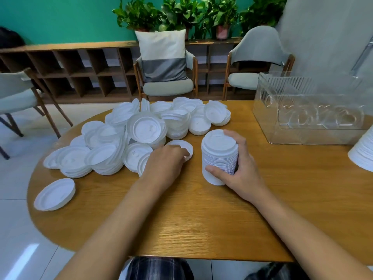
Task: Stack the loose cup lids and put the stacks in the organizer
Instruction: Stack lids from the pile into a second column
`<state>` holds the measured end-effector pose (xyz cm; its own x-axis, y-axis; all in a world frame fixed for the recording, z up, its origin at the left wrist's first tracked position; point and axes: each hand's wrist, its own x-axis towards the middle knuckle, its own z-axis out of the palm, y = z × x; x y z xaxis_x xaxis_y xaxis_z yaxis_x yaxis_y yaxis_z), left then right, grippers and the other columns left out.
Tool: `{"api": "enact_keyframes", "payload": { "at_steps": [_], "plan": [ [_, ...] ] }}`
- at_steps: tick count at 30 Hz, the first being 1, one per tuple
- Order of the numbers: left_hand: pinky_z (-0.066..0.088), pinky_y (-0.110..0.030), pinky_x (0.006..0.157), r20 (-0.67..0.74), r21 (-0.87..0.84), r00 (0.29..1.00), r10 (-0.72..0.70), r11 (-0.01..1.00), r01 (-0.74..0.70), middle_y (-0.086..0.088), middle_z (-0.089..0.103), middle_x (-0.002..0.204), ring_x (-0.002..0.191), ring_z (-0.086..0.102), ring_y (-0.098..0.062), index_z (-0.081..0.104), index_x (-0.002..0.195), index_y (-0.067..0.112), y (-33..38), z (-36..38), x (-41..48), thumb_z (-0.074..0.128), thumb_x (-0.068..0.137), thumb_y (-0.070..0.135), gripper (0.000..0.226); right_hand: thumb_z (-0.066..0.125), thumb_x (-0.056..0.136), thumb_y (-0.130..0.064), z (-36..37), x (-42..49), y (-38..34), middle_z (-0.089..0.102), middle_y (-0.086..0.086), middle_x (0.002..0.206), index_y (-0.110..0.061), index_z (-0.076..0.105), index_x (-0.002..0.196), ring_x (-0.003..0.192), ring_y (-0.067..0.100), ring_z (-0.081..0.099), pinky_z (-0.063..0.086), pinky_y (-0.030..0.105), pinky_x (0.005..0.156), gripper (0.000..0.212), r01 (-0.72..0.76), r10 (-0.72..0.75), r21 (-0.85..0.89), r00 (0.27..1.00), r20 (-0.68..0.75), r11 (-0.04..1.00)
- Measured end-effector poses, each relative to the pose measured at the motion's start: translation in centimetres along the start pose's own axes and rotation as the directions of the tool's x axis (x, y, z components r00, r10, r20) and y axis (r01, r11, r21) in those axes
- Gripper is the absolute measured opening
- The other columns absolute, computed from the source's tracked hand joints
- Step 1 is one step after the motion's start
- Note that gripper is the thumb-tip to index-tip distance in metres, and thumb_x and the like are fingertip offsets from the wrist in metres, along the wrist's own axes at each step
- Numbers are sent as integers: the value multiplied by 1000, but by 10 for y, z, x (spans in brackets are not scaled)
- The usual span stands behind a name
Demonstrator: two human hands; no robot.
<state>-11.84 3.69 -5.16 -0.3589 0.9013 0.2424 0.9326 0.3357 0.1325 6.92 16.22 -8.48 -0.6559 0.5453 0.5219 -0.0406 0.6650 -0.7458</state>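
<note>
Fingers (238, 139) of the right hand (247, 171) wrap round a tall stack of white plastic cup lids (219, 156). They hook over its top rim while the thumb presses low on the near side, so the stack is firmly gripped and stands upright on the round wooden table (201, 215). The left hand (167, 160) reaches to a single white plastic lid (182, 146) lying flat just left of the stack. Its fingers bend down onto the lid, but the back of the hand hides whether they pinch it or only touch it. The job looks well short of half done. One stack is tall and probably near ready, and a second white stack (362, 156) shows at the right edge of the table, cut off by the frame. A large heap of loose white lids (141, 132) covers the far left of the table, some already nested in short leaning piles, and one lone white lid (54, 195) sits apart near the left rim. The clear plastic organizer box (310, 110) stands to the right, apart from the held stack, and no lids show through its walls. It seems nothing has gone in yet, so most of the stacking and all of the loading is left.
</note>
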Motion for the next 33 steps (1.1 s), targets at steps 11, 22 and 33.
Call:
{"api": "enact_keyframes", "payload": {
  "at_steps": [11,22,33],
  "plan": [
    [49,-11,84,-242,-540,963,-115,841,-35,23,65,101,95,62,5,72,125,26,17,-14,2,78,88,14,39,86,75,-51,-12,-7,4,50,-21,142,-40,36,146,132,2,51,40,10,101,88,-34,33,-24,999,-41,999],
    [57,-43,103,-84,-889,938,-337,450,82,15,74,125,112,69,-2,69,138,28,26,-48,8,59,102,15,40,77,81,-59,-13,-9,-1,57,-29,131,-42,44,138,127,4,57,51,23,98,68,-10,20,88,993,-113,996],
    [50,-34,85,-22,-899,974,-223,430,78,0,68,88,89,63,-12,74,110,26,48,-33,25,55,105,11,25,82,87,-41,-12,-8,-3,54,-15,146,-44,27,155,132,2,55,44,12,101,87,38,-30,95,996,-86,995]
  ]
}}
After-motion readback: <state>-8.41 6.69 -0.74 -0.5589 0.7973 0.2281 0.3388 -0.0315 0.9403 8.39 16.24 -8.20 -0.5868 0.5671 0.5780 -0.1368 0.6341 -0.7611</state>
